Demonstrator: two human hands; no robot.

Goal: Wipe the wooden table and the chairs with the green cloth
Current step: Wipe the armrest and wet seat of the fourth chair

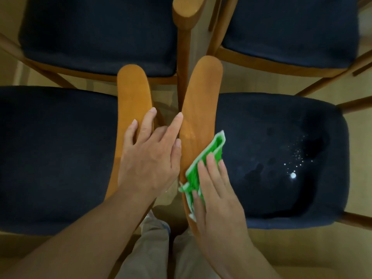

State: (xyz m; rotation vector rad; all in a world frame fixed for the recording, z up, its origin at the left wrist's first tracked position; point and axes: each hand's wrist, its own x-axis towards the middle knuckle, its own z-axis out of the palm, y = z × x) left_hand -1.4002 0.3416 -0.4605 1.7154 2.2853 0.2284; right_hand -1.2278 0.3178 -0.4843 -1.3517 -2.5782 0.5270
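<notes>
I look straight down at two wooden chairs with dark blue seats. My right hand (216,196) presses the green cloth (203,166) flat against the wooden armrest (201,97) of the right chair (281,158), near its near end. My left hand (150,154) rests with fingers spread across the gap, touching both that armrest and the armrest (132,93) of the left chair (56,158). White specks and a white blob (293,175) lie on the right chair's seat. No table is in view.
Two more blue-seated wooden chairs (96,35) (289,31) stand just beyond, one armrest end (188,9) poking up between them. A tan floor (358,178) shows around the chair legs. My own trouser legs (153,248) are below.
</notes>
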